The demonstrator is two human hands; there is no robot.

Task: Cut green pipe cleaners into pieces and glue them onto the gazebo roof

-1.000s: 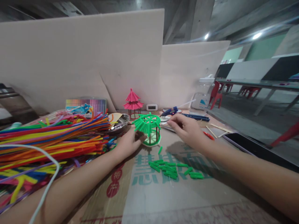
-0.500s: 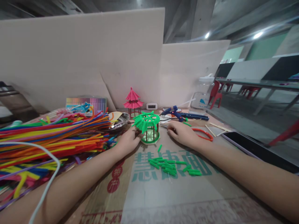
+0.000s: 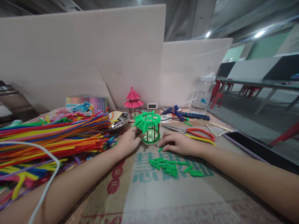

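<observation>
A small pavilion model [image 3: 147, 123] with a green pipe cleaner roof and brown posts stands on a round green-edged base. My left hand [image 3: 130, 140] is closed on its left side, fingertips partly hidden behind the roof fringe. To the right of the base, my right hand [image 3: 176, 143] rests low with bent fingers, thumb and fingertips at a short green pipe cleaner piece [image 3: 160, 149] that they partly cover. Several more cut green pieces [image 3: 170, 166] lie in a loose pile nearer me on the cardboard.
Scissors [image 3: 201, 133] with red and yellow handles, a blue glue gun [image 3: 174, 112] and pliers [image 3: 196, 116] lie at right. A phone [image 3: 257, 149] lies farther right. Colourful pipe cleaners [image 3: 58, 133] heap at left. Behind stand a pink pavilion [image 3: 133, 101] and a small clock [image 3: 152, 106].
My right hand has moved left and toward me, from beside the scissors to the single green piece, uncovering the scissors. My left hand and the pavilion stay almost in place.
</observation>
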